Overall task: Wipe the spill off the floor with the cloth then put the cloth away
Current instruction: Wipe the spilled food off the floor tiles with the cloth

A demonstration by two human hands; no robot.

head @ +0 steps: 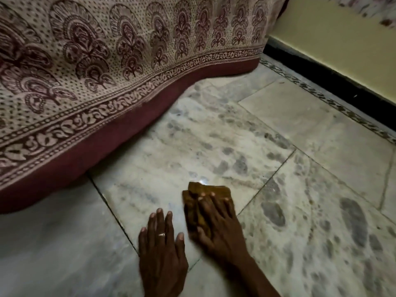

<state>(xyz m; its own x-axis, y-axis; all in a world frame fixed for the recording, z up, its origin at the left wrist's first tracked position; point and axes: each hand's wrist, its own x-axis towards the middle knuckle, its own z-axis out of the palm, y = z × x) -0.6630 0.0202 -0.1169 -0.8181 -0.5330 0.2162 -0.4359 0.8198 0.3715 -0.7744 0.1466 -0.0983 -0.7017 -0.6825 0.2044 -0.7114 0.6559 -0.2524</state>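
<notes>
A brown-orange cloth (pixel 194 202) lies crumpled on the marble floor (pixel 214 136) near the bottom middle of the view. My right hand (pixel 218 224) presses flat on the cloth, fingers spread over it and thumb against its near edge. A small wet glint (pixel 202 181) shines on the tile just beyond the cloth's far edge. My left hand (pixel 161 247) rests flat on the bare tile just left of the cloth, fingers apart, with a ring on one finger, holding nothing.
A patterned maroon-and-cream bedspread (pixel 96 82) hangs down to the floor across the left and back. A cream wall (pixel 342 50) with a black skirting (pixel 332 86) runs along the right. Grey-mottled tiles stretch to the right of my hands.
</notes>
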